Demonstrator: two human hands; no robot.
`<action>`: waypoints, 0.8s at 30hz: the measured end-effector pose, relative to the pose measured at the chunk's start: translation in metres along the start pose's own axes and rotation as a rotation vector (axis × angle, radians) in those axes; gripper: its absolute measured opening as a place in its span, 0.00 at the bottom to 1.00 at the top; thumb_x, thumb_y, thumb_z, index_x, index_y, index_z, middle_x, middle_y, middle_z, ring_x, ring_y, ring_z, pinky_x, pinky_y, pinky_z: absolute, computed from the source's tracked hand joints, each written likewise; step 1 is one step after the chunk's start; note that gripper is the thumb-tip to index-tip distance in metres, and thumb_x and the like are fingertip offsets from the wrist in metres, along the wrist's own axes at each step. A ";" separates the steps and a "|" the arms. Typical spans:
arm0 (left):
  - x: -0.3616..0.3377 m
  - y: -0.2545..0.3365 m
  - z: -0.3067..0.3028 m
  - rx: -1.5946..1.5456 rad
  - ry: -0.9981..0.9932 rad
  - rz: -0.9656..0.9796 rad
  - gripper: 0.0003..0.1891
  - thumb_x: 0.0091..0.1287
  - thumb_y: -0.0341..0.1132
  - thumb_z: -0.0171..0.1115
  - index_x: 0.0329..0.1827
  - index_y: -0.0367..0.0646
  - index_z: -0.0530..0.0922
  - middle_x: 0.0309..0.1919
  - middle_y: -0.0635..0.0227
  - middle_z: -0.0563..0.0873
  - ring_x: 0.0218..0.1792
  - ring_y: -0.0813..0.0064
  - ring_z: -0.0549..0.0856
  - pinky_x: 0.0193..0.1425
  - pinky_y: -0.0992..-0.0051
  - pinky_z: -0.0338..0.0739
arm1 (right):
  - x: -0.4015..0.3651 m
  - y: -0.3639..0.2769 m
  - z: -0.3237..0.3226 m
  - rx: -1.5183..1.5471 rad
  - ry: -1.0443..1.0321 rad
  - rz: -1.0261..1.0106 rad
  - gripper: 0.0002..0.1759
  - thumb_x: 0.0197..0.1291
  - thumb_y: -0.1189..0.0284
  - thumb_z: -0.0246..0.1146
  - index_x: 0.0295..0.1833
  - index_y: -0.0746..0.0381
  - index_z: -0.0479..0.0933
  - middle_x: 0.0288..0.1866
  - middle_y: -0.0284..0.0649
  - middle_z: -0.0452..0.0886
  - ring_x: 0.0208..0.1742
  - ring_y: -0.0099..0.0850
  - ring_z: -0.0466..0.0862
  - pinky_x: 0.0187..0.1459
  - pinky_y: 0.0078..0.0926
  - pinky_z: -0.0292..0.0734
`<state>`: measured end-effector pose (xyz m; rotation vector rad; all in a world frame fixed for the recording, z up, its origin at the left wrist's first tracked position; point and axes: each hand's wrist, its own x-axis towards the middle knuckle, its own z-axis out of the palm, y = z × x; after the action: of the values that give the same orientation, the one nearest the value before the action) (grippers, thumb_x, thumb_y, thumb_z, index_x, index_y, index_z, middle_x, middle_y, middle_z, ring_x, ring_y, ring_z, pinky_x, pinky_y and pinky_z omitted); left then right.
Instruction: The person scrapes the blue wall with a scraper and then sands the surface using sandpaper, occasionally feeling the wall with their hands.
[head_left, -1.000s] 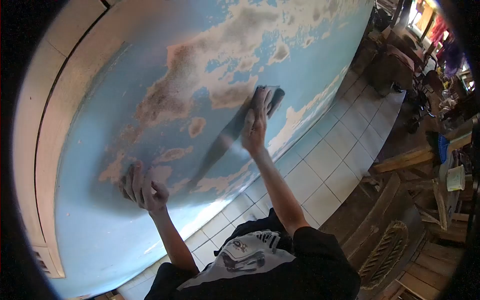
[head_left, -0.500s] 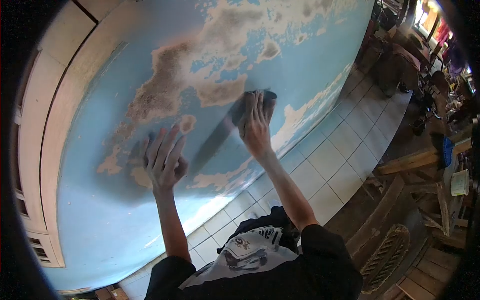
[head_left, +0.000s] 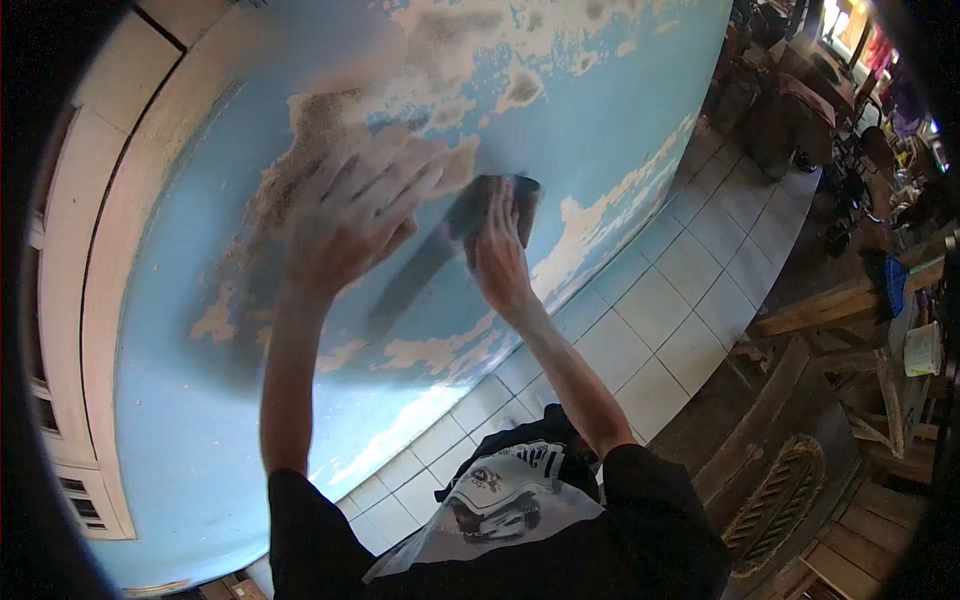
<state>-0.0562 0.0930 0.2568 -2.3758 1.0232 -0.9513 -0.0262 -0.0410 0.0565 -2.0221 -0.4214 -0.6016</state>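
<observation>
A blue-painted wall (head_left: 270, 345) with flaked pale patches and a rough grey-brown area fills the middle of the head view. Against it, my right hand (head_left: 501, 255) presses a dark piece of sandpaper (head_left: 530, 215), fingers laid along it and pointing up the wall. My left hand (head_left: 362, 215) is raised over the rough bare patch (head_left: 278, 190), its fingers stretched out and slightly blurred, with nothing in it. The fingertips overlap the patch in this view.
Pale floor tiles (head_left: 640, 320) run along the wall's base. A light wooden frame (head_left: 105, 330) borders the wall at left. On the right are a wooden bench (head_left: 770, 470), a white tub (head_left: 922, 350), a blue brush-like item (head_left: 888, 285) and clutter farther back.
My left hand has moved up the wall and slightly right, onto the bare patch. My right hand and the sandpaper have shifted a little left.
</observation>
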 end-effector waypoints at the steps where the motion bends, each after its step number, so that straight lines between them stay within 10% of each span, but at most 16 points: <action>1: 0.013 -0.003 -0.005 0.015 -0.037 0.061 0.20 0.56 0.38 0.66 0.53 0.57 0.79 0.59 0.80 0.79 0.61 0.75 0.76 0.70 0.67 0.66 | 0.000 0.002 -0.001 0.001 -0.005 0.002 0.43 0.55 0.81 0.58 0.72 0.81 0.42 0.74 0.68 0.46 0.75 0.60 0.50 0.74 0.58 0.43; 7: 0.027 -0.019 -0.002 0.092 -0.079 0.150 0.20 0.55 0.40 0.67 0.52 0.53 0.79 0.61 0.78 0.77 0.63 0.76 0.73 0.72 0.68 0.65 | 0.016 -0.012 -0.003 -0.281 0.010 0.071 0.39 0.55 0.85 0.54 0.69 0.84 0.44 0.72 0.72 0.49 0.74 0.61 0.52 0.72 0.43 0.55; 13: 0.025 -0.018 -0.001 0.042 -0.090 0.106 0.18 0.57 0.36 0.65 0.52 0.49 0.79 0.62 0.77 0.77 0.64 0.74 0.73 0.71 0.67 0.65 | 0.022 0.012 -0.011 -0.210 0.003 0.083 0.34 0.59 0.78 0.54 0.64 0.90 0.49 0.70 0.76 0.48 0.74 0.63 0.51 0.70 0.67 0.34; 15: 0.028 -0.021 -0.003 0.042 -0.130 0.106 0.21 0.58 0.34 0.65 0.56 0.48 0.77 0.64 0.76 0.76 0.66 0.73 0.73 0.71 0.66 0.66 | 0.013 -0.019 -0.008 -0.518 -0.113 -0.044 0.30 0.59 0.79 0.53 0.63 0.88 0.57 0.68 0.73 0.56 0.73 0.59 0.56 0.74 0.45 0.53; 17: 0.026 -0.020 0.003 0.040 -0.072 0.097 0.18 0.60 0.33 0.61 0.56 0.48 0.78 0.63 0.75 0.76 0.65 0.72 0.73 0.72 0.65 0.65 | 0.012 -0.028 -0.010 -0.316 -0.019 -0.058 0.27 0.60 0.79 0.52 0.62 0.86 0.62 0.70 0.69 0.58 0.72 0.57 0.59 0.73 0.43 0.56; 19: 0.029 -0.019 0.000 0.018 -0.007 0.099 0.15 0.59 0.32 0.61 0.51 0.48 0.79 0.60 0.76 0.78 0.64 0.74 0.74 0.71 0.66 0.65 | 0.024 -0.019 -0.024 -0.762 -0.085 -0.077 0.27 0.59 0.78 0.53 0.61 0.86 0.63 0.69 0.68 0.60 0.71 0.56 0.62 0.71 0.41 0.60; 20: 0.029 -0.018 -0.003 -0.004 0.060 0.106 0.13 0.58 0.32 0.61 0.46 0.49 0.81 0.57 0.77 0.80 0.62 0.75 0.75 0.71 0.68 0.66 | 0.027 -0.025 -0.048 -0.070 -0.198 0.154 0.28 0.59 0.78 0.54 0.62 0.86 0.62 0.68 0.71 0.61 0.70 0.56 0.64 0.71 0.42 0.59; 21: 0.028 -0.019 -0.003 -0.001 0.063 0.105 0.13 0.58 0.32 0.61 0.46 0.49 0.81 0.57 0.77 0.80 0.62 0.75 0.75 0.71 0.68 0.66 | 0.025 -0.028 -0.042 -0.071 -0.196 0.150 0.28 0.59 0.78 0.54 0.62 0.86 0.62 0.68 0.71 0.61 0.70 0.56 0.64 0.71 0.42 0.59; 24: 0.028 -0.019 -0.001 0.005 0.058 0.112 0.13 0.58 0.33 0.61 0.47 0.49 0.81 0.56 0.76 0.80 0.61 0.75 0.75 0.71 0.67 0.66 | 0.020 -0.046 -0.024 -0.889 -0.221 -0.217 0.28 0.58 0.77 0.55 0.61 0.85 0.64 0.66 0.72 0.63 0.69 0.56 0.65 0.71 0.46 0.57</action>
<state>-0.0332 0.0845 0.2805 -2.2725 1.1607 -0.9854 -0.0393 -0.0382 0.1103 -2.9338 -0.5730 -0.7879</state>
